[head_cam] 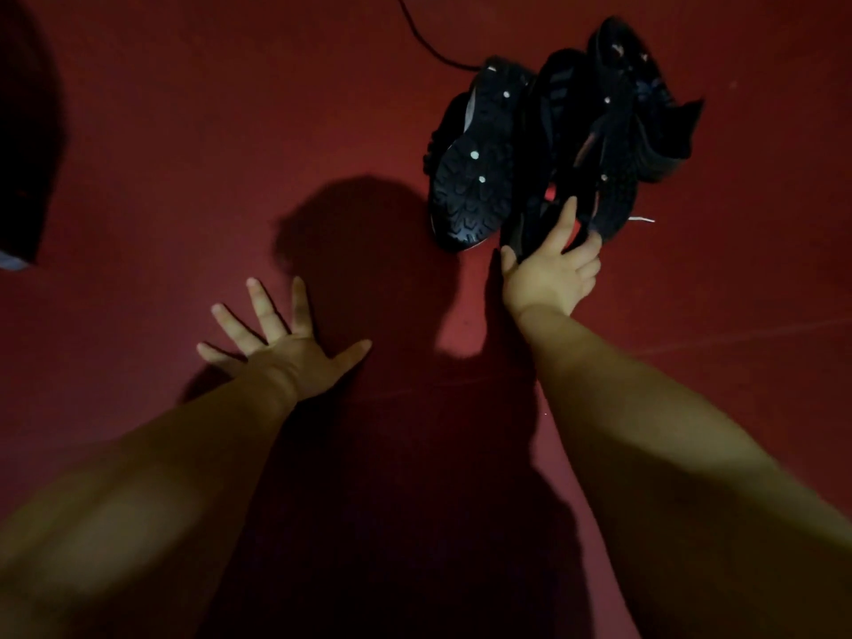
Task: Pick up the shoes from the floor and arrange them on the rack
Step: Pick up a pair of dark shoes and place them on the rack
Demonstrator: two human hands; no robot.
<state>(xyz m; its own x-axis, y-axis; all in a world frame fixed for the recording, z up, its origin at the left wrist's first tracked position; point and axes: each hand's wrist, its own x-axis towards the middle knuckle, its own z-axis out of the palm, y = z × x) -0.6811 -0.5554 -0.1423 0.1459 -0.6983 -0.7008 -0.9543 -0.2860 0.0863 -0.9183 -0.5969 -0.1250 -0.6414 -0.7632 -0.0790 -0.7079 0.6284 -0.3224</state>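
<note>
Shoes (pixel 553 131) at right grip's (pixel 548 274) fingertips.

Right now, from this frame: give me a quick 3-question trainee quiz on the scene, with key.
1. True or false: the left hand holds a shoe.
2. Which hand touches the pile of black shoes? A) left B) right C) both
3. Fill in: the leftmost shoe lies with its ____ facing the camera.
Key: 1 false, it is spread open over the red floor; 2 B, the right hand; 3 sole.
</note>
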